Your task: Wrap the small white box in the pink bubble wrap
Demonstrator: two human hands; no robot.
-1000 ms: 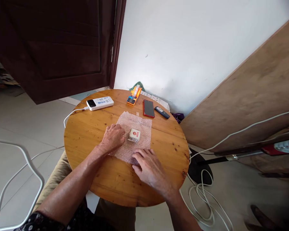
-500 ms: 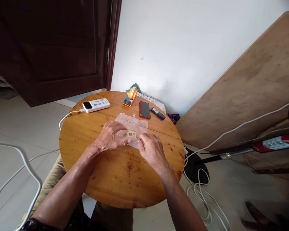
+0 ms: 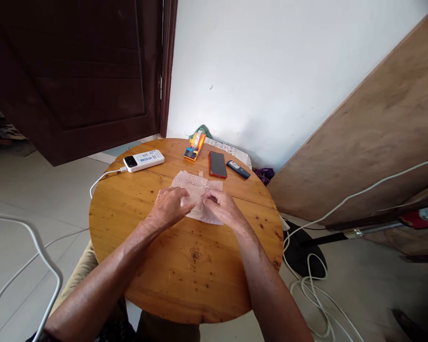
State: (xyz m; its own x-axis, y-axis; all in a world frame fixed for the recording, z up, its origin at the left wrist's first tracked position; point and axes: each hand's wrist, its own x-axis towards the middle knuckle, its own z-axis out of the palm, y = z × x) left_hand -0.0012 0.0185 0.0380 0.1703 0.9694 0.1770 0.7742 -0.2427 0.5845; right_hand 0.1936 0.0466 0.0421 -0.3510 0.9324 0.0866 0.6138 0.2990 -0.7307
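A sheet of clear bubble wrap (image 3: 212,216) lies on the round wooden table (image 3: 178,270), with part of it folded over. Under the folded layer a small pale box with a red mark shows only faintly. My left hand (image 3: 169,205) rests at the left edge of the wrap, its thumb and bent fingers apart with nothing gripped between them. From the right, my right hand (image 3: 223,206) pinches the folded bubble wrap between thumb and fingertips. Those fingertips partly hide the edge they hold.
Behind the wrap stand an orange tape dispenser (image 3: 195,146), a red-edged phone (image 3: 218,165) and a dark handheld device (image 3: 238,169). A white power bank (image 3: 144,160) with a cable lies at the left. A white wall and a wooden board (image 3: 371,128) border the table.
The printed face of the small box showed uncovered before; now bubble wrap lies over it. My right hand has shifted with the wrap, and the view has moved slightly.
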